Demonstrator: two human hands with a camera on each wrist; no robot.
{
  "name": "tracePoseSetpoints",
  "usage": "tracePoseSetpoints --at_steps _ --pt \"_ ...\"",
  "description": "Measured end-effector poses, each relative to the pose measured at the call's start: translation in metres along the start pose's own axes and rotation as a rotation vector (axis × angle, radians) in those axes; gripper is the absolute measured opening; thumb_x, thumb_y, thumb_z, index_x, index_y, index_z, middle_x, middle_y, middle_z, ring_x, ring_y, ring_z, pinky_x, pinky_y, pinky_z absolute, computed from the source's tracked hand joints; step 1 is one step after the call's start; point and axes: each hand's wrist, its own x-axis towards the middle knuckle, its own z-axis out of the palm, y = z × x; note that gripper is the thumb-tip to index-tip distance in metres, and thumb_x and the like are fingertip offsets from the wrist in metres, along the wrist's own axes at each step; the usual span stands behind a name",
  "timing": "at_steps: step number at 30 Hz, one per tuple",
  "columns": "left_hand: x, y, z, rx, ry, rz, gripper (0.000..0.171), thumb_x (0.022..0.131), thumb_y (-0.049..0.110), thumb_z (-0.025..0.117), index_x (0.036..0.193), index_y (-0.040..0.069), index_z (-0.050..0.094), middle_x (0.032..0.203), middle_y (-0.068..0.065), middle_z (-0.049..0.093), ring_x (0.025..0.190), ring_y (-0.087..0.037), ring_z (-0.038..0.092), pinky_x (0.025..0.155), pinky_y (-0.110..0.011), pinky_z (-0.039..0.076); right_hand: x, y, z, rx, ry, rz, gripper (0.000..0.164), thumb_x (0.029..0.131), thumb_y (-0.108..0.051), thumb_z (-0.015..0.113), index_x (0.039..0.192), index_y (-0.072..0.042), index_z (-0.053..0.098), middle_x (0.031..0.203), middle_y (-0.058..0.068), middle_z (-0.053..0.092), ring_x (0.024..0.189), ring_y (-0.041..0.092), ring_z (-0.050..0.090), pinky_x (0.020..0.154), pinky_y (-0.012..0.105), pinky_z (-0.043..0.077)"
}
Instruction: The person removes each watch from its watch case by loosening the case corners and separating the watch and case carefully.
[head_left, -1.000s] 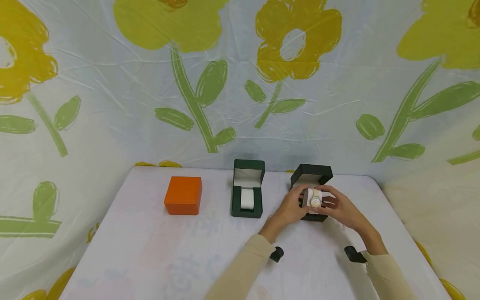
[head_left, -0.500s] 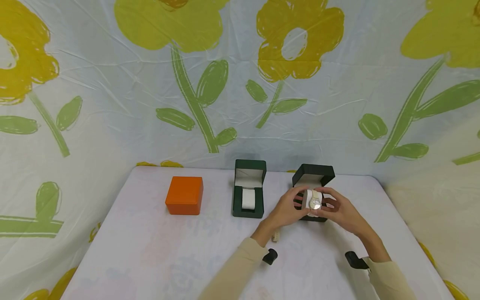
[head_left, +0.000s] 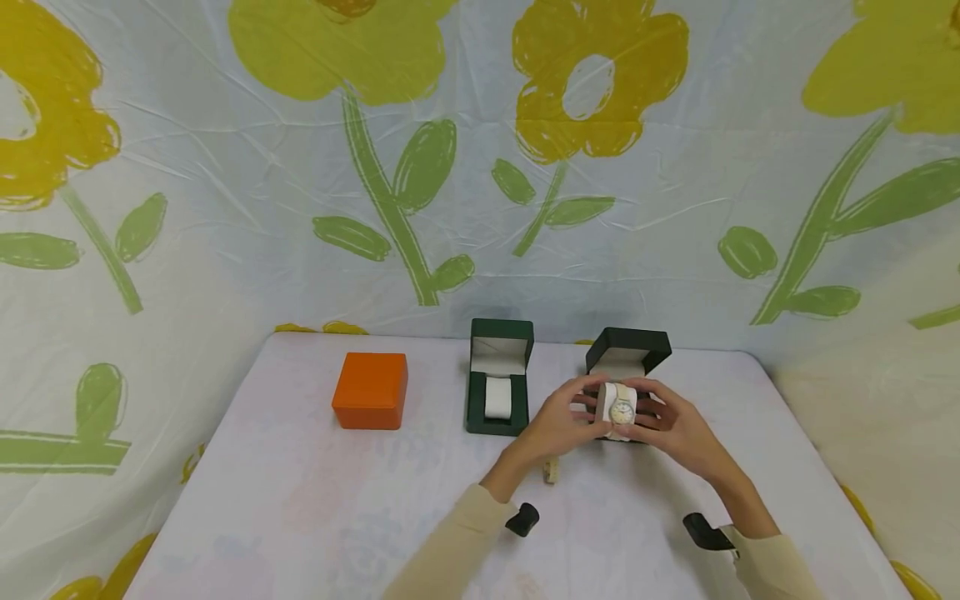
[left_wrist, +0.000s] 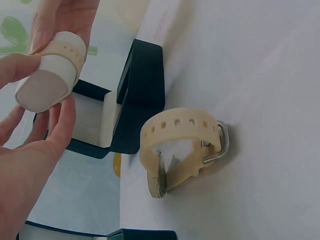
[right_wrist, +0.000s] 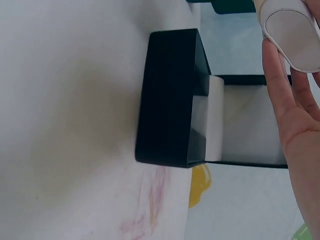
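Both hands hold a white watch cushion (left_wrist: 42, 91) with a cream-strapped watch (head_left: 622, 412) wrapped round it. In the head view, my left hand (head_left: 558, 423) grips the cushion's left end and my right hand (head_left: 681, 423) its right end, thumbs at the front. The watch's round dial faces the head camera. Just behind and below the hands stands a dark watch box (head_left: 628, 343) with its lid raised; the right wrist view shows its pale lining. On the table, beneath my left forearm, lies a second cream watch (left_wrist: 175, 127), its strap buckled in a loop.
Left of the hands stands a green watch box (head_left: 501, 328), lid up, with a white cushion (head_left: 498, 397) inside. Farther left sits a closed orange box (head_left: 371, 388). A white-covered table (head_left: 337, 508) meets a flower-printed cloth backdrop (head_left: 465, 208) at its far edge.
Both hands have shifted slightly left and nearer with the cushion and watch, which have turned a little. The left forearm moved left, uncovering the second watch on the table.
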Motion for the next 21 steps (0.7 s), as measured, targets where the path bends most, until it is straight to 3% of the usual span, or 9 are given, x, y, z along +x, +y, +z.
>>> tracePoseSetpoints --at_steps 7,13,21 --pt "-0.013 0.007 -0.008 -0.049 -0.017 -0.018 0.063 0.093 0.006 0.075 0.149 0.019 0.05 0.13 -0.004 0.057 0.114 -0.014 0.061 0.091 -0.022 0.054 -0.001 -0.007 0.01 0.04 -0.006 -0.038 0.063 0.088 0.01 0.075 0.145 0.002 0.048 0.132 0.012 0.056 0.107 0.015 0.067 0.082 0.028 0.059" --pt "-0.025 0.008 -0.016 -0.077 -0.013 0.004 0.063 0.093 0.007 0.076 0.15 0.018 0.05 0.127 0.002 0.058 0.11 -0.007 0.062 0.091 -0.024 0.055 -0.001 -0.015 0.02 0.027 -0.007 -0.032 0.066 0.088 0.006 0.077 0.147 -0.002 0.048 0.135 0.009 0.055 0.108 0.015 0.067 0.084 0.028 0.059" --pt "-0.036 0.007 -0.02 -0.101 0.005 0.044 0.062 0.092 0.007 0.076 0.149 0.015 0.051 0.127 -0.003 0.06 0.109 -0.008 0.063 0.091 -0.027 0.056 -0.001 -0.021 0.031 -0.054 -0.01 -0.114 0.069 0.086 0.007 0.078 0.148 -0.001 0.047 0.135 0.012 0.054 0.114 0.015 0.058 0.095 0.019 0.051"
